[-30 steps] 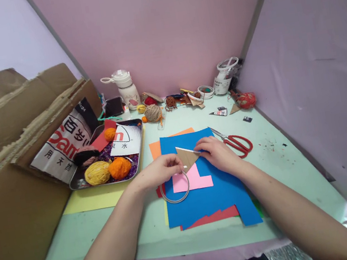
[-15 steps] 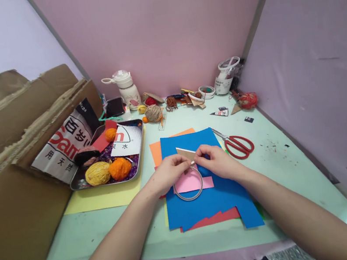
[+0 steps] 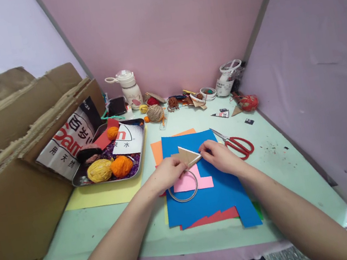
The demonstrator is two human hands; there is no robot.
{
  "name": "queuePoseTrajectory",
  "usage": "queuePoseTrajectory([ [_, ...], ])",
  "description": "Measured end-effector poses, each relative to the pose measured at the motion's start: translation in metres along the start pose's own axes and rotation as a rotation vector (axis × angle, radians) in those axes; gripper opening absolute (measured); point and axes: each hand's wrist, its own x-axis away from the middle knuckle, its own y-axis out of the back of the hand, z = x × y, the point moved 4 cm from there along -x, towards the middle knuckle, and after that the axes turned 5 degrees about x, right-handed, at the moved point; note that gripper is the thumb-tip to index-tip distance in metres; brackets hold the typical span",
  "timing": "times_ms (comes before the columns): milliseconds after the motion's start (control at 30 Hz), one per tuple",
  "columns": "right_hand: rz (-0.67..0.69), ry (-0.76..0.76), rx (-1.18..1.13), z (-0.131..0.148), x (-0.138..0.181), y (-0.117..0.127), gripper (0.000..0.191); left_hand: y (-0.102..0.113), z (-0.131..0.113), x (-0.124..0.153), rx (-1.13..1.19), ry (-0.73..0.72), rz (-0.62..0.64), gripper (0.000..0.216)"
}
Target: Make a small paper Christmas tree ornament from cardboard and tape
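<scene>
My left hand [image 3: 171, 171] is closed on the left side of a brown cardboard triangle [image 3: 187, 158] edged with white strips. A thin ring, which looks like a nearly used-up roll of tape [image 3: 185, 200], hangs just below those fingers; whether they grip it too is hidden. At the triangle's right tip, my right hand [image 3: 216, 155] pinches the point between thumb and finger. Beneath both hands lie a cut pink paper piece [image 3: 206, 182] and a large blue sheet [image 3: 206, 206], stacked over orange, red and green paper.
Red-handled scissors [image 3: 241, 146] lie just right of the paper stack. A metal tray [image 3: 110, 180] with yarn balls stands at the left, before tall cardboard [image 3: 22, 204]. Along the back are a white bottle [image 3: 132, 93], yarn and a plastic cup [image 3: 224, 86].
My left hand and the ring have shifted slightly left, while my right hand has moved right to the triangle's tip. More of the cardboard triangle now shows between them.
</scene>
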Motion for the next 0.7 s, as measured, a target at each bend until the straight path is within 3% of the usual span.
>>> queuePoseTrajectory([
  [167,0.03,-0.019,0.019,-0.001,-0.001,-0.002,0.012,0.007,0.004,-0.003,-0.174,-0.021,-0.026,0.028],
  [400,0.035,-0.04,0.03,0.0,0.001,0.002,0.014,0.012,-0.001,-0.002,-0.145,-0.001,0.005,0.018],
  [700,0.088,-0.064,0.094,-0.005,-0.001,-0.005,0.013,0.008,-0.001,-0.005,-0.274,-0.001,-0.008,0.023],
])
